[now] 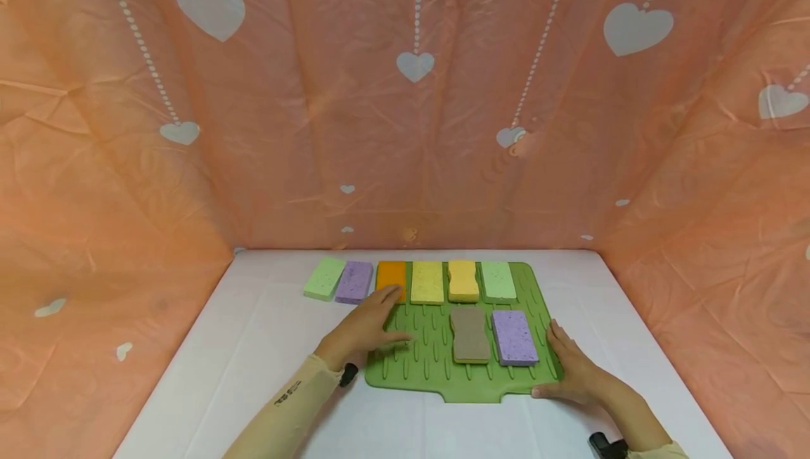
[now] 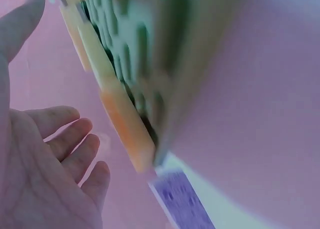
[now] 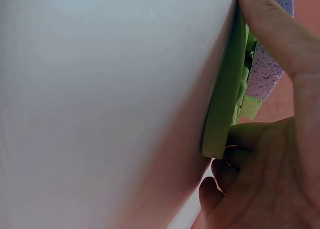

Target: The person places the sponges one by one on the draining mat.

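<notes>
A: Eight rectangular sponges in all, I count. Six sit on the ribbed green silicone drying mat (image 1: 436,360); two lie on the white table (image 1: 253,346) off its far-left corner.

B: Which six?

A: Beyond the left hand (image 1: 367,329), a row: the orange sponge (image 1: 391,276) under its fingertips, then the pale yellow sponge (image 1: 427,282), the wavy yellow sponge (image 1: 463,280) and the light green sponge (image 1: 498,280). Between the hands lie the wavy brown sponge (image 1: 470,334) and the speckled purple sponge (image 1: 514,337).

B: And off the mat?

A: The green speckled sponge (image 1: 324,278) and the small purple sponge (image 1: 354,282), just left of the left hand's fingertips.

B: The hands?

A: Left hand lies flat, fingers straight, gripping nothing. Right hand (image 1: 572,371) pinches the mat's near-right corner, fingers curled beneath. I judge the mat mostly filled, with room left in the near row by the left hand.
</notes>
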Motion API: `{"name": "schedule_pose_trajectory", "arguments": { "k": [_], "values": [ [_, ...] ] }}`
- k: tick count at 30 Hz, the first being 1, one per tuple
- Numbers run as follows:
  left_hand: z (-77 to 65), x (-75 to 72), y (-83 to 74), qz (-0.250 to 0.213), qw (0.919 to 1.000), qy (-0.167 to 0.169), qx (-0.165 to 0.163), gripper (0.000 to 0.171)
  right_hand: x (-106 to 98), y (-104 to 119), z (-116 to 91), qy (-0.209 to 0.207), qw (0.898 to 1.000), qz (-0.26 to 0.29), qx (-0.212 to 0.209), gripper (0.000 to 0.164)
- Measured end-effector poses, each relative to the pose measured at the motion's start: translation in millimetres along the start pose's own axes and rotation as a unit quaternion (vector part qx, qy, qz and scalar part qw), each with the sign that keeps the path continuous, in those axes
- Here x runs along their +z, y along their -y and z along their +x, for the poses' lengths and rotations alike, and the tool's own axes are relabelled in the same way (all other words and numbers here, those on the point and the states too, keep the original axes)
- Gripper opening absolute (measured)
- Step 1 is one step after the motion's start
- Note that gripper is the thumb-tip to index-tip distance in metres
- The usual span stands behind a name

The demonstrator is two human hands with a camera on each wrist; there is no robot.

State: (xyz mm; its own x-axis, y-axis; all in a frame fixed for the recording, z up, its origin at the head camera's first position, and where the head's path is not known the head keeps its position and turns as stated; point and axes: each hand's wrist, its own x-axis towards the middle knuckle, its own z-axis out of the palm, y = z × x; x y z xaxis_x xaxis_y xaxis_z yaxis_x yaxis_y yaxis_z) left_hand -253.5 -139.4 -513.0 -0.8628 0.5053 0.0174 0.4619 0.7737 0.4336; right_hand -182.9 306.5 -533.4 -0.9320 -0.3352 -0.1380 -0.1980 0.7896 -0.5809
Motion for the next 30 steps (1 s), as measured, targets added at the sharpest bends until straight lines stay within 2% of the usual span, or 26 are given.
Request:
{"name": "schedule_pose_trajectory", "arguments": {
  "k": [3, 10, 16, 23, 30],
  "values": [
    [-5.0, -7.6, 10.7, 0.008, 0.9998, -0.009, -0.016, 0.105, -1, -1, 0, -0.004, 1.000, -0.001, -0.006, 0.135],
    [-13.3, -24.5, 37.8, 0.040, 0.9985, -0.034, -0.016, 0.106, 0, -1, 1, -0.009, 1.000, 0.001, -0.010, 0.135],
    [-18.9, -36.1, 59.4, 0.028, 0.9985, -0.031, -0.035, 0.103, 0, 3, -1, -0.005, 1.000, 0.000, -0.007, 0.134],
    [-17.0, -48.0, 80.3, -0.002, 0.9984, -0.027, -0.050, 0.101, 0, 2, -1, -0.004, 1.000, -0.008, -0.006, 0.134],
    [-14.0, -59.6, 99.2, 0.006, 0.9979, -0.025, -0.059, 0.103, 1, 1, 0, -0.009, 1.000, -0.005, -0.014, 0.133]
  ]
}}
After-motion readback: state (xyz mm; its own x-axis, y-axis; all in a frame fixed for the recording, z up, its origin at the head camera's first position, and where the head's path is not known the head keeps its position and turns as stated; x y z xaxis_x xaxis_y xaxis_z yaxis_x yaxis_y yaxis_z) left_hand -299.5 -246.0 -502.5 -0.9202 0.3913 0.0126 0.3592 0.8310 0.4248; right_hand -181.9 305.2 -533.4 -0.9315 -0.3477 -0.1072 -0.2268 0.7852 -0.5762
